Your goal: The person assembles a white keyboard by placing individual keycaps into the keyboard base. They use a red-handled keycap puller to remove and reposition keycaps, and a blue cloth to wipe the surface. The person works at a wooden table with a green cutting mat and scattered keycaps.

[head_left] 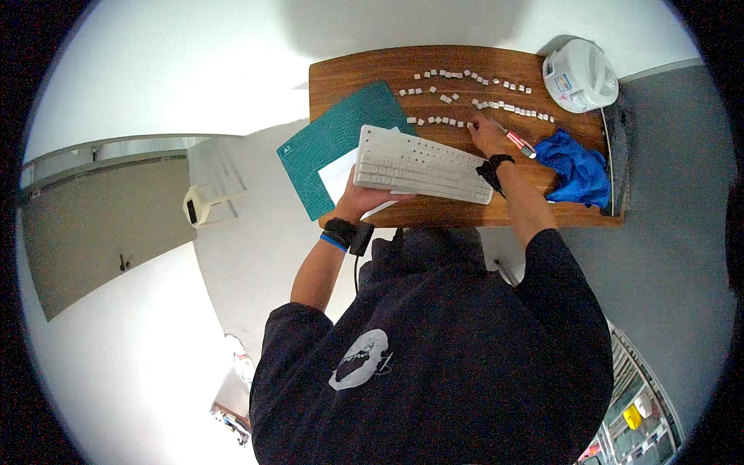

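My left hand [363, 199] grips the left end of a white keyboard [425, 164], held tilted over the table's front part. Its upper rows show bare key positions with dark dots, while white keycaps sit in the lower rows. Beyond the keyboard, loose white keycaps [514, 109] lie in several lines on the table. My right hand [487, 137] reaches past the keyboard's right end, fingers drawn together at a keycap in the nearest line. Whether that keycap is lifted, I cannot tell. Just right of this hand lies a red-and-white handled tool [520, 143].
The wooden table [364, 66] carries a green cutting mat [341, 132] at left, with white paper [335, 177] on it, partly under the keyboard. A crumpled blue cloth [575, 169] lies at right. A lidded white bucket [580, 76] stands at the far right corner.
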### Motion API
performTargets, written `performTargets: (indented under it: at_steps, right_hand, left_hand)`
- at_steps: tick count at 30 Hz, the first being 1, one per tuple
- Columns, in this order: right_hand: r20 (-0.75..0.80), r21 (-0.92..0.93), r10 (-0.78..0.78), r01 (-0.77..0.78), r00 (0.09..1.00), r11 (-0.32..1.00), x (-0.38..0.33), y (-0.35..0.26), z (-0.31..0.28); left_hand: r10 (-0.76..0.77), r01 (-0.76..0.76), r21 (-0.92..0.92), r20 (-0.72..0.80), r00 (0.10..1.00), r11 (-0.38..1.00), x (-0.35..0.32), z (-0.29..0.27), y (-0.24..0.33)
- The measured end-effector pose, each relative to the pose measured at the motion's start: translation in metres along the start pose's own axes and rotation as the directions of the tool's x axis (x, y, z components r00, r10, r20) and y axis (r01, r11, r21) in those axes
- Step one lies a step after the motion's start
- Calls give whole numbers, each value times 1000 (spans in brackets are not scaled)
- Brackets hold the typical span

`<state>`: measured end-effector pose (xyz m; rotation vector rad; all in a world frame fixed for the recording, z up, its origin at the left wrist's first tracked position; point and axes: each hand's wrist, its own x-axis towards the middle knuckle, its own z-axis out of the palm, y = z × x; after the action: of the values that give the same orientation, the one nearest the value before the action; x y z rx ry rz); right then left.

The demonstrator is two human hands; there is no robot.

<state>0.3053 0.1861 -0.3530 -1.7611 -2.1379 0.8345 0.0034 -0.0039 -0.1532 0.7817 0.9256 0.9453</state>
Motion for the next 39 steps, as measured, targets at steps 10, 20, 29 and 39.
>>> performTargets:
  at_steps: [10,20,29,39]
  right_hand:
    - [153,336,-474,406,867,850,-102,-116,-81]
    - [4,204,-494,483,869,852,-145,-124,-69]
    - [1,303,-434,414,901,858,-148,-134,-68]
    - [-81,388,-351,354,933,851,-140,-134,-42]
  left_hand:
    - [-276,303,-798,178,945,521,9,-8,-21]
    - [-184,152,180,177,967,972,15,-1,-24]
    - [-321,376,-707,219,921,599,14,-24,-48]
    - [-238,354,-490,284,929,797,20,-33,-63]
